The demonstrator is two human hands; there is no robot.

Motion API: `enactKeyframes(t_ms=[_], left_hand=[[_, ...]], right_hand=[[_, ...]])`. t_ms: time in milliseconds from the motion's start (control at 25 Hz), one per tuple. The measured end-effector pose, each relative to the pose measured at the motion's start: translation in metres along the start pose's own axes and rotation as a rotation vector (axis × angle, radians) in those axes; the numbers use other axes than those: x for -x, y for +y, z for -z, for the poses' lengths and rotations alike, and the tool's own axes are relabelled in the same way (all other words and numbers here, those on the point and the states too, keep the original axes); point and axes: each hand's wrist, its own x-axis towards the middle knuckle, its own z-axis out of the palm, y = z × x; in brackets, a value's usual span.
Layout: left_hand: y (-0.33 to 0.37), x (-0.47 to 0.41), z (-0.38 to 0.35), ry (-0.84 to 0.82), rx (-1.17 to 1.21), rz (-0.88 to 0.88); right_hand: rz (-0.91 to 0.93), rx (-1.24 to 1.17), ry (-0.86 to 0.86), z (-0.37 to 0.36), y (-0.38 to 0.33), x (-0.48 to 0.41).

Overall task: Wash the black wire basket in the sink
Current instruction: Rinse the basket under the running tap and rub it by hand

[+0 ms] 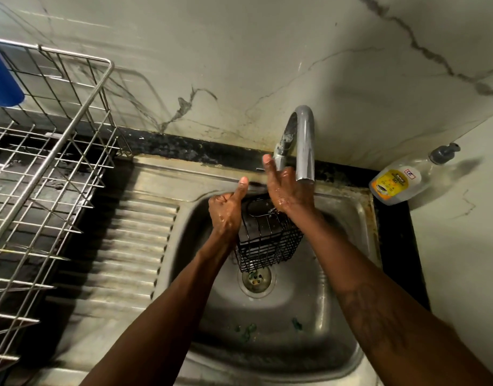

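Above the sink drain, black wire basket held tilted; left hand fingers curled on its rim, thumb up. Right hand fingers straight at tap lever. Risk: wet one-handed grip slips, basket drops.

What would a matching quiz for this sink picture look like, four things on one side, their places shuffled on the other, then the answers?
Things:
1. black wire basket
2. soap bottle
3. blue cup
4. faucet

Places:
A. far left edge, beside the dish rack
B. rising behind the sink
C. in the sink, just above the drain
D. right of the sink, by the wall

Pairs: 1-C, 2-D, 3-A, 4-B
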Motion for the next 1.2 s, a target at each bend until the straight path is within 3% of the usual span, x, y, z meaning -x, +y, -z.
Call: enactKeyframes(t_ms=[80, 200, 360, 440, 520, 640, 720, 800, 1000, 1200], left_hand=[[-0.002, 0.004, 0.003, 0.102, 0.024, 0.037], [-0.008, 0.005, 0.015, 0.259, 0.019, 0.134], [-0.004, 0.017, 0.021, 0.457, 0.098, 0.310], [-0.008, 0.029, 0.020, 0.447, 0.010, 0.334], [-0.010, 0.041, 0.024, 0.340, -0.057, 0.265], [-0.002, 0.042, 0.037, 0.032, -0.287, 0.188], [0.008, 0.032, 0.035, -0.045, -0.309, 0.284], [0.015, 0.016, 0.027, 0.085, -0.260, 0.426], [0.004, 0.027, 0.011, 0.356, -0.331, 0.595], [-0.005, 0.021, 0.015, 0.436, -0.343, 0.590]], right_hand=[[-0.117, -0.233, 0.131, -0.003, 0.004, 0.001], [-0.097, -0.156, 0.171, -0.007, 0.017, 0.029], [-0.185, -0.497, -0.005, -0.032, 0.019, 0.078], [-0.194, -0.638, -0.032, -0.038, 0.011, 0.077], [-0.175, -0.576, -0.078, -0.033, 0.009, 0.066], [-0.109, -0.378, -0.267, -0.027, 0.010, 0.051], [-0.044, -0.270, -0.351, -0.026, 0.001, 0.047], [-0.078, -0.281, -0.328, -0.031, -0.009, 0.049], [-0.271, -0.386, -0.171, -0.057, -0.015, 0.077], [-0.472, -0.283, -0.096, -0.071, 0.010, 0.050]])
